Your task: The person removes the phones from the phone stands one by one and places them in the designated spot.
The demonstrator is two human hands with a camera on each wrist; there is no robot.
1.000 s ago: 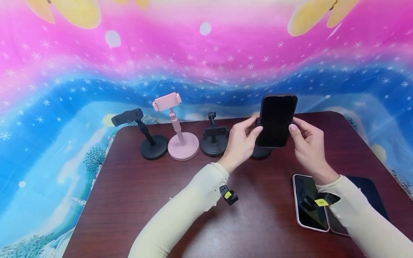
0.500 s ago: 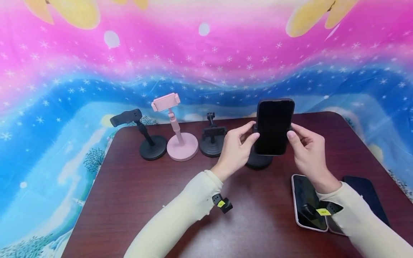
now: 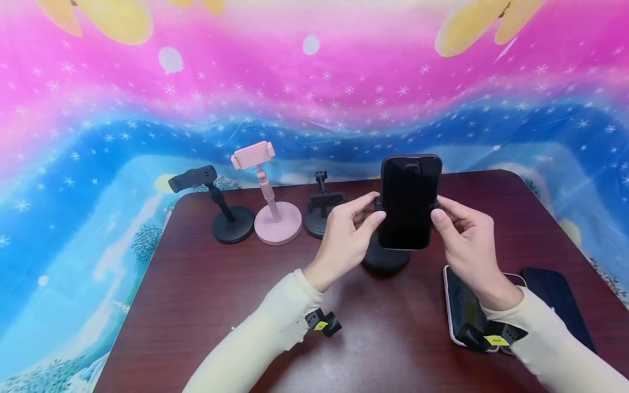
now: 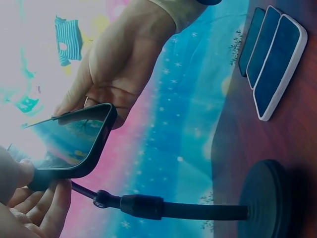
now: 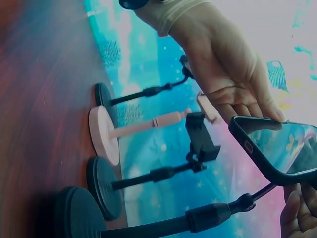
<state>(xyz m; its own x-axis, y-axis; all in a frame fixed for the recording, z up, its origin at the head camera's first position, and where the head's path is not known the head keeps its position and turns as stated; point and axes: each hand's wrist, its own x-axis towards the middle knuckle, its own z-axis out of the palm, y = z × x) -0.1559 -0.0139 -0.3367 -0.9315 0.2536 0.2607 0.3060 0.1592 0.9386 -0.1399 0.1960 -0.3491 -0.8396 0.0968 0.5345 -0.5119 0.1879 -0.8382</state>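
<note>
A black smartphone [image 3: 410, 202] stands upright, screen toward me, at the top of a black phone stand. Both hands are at its long sides. On the left edge, my left hand [image 3: 344, 234] pinches the phone beside the stand's clamp, thumb in front and fingers behind. My right hand [image 3: 469, 251] pinches the opposite edge the same way. Below the phone shows the stand's round base [image 3: 385, 261]; its pole [image 4: 198, 212] is hidden in the head view but plain in the left wrist view. The phone's screen [image 5: 282, 141] tilts upward in the right wrist view.
Left of the hands stand a black phone stand [image 3: 233, 225], a pink one [image 3: 278, 224] and another black one [image 3: 316, 221]. On the table [image 3: 206, 305] at right, partly under my right forearm, lie a white-edged phone [image 3: 454, 295] and a dark phone [image 3: 557, 300], with another between.
Both hands and the phone have moved toward me and slightly left. The stand's base has come along the same way. The other stands have stayed put.
</note>
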